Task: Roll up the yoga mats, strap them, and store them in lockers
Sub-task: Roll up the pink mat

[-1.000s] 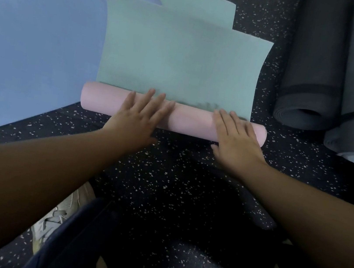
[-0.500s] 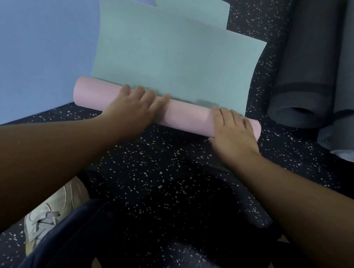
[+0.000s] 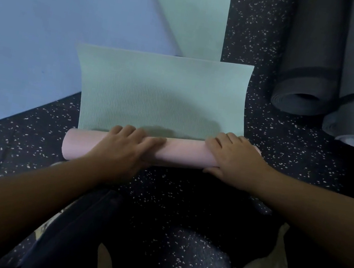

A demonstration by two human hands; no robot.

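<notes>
Now we see the green mat [image 3: 161, 94] half rolled on the speckled floor [image 3: 265, 43], its pink roll [image 3: 182, 155] nearest us. Our left hand [image 3: 123, 146] and right hand [image 3: 234, 158] curl over the roll. Two strapped grey rolls [image 3: 307, 84] lie near the floor's right edge.

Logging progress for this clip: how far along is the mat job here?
Done: two grey rolled mats lie strapped at right. In hand: left hand and right hand grip the pink-backed roll, its green stretch unrolled. Left: finishing, strapping, the flat blue mat. No lockers in view.
</notes>
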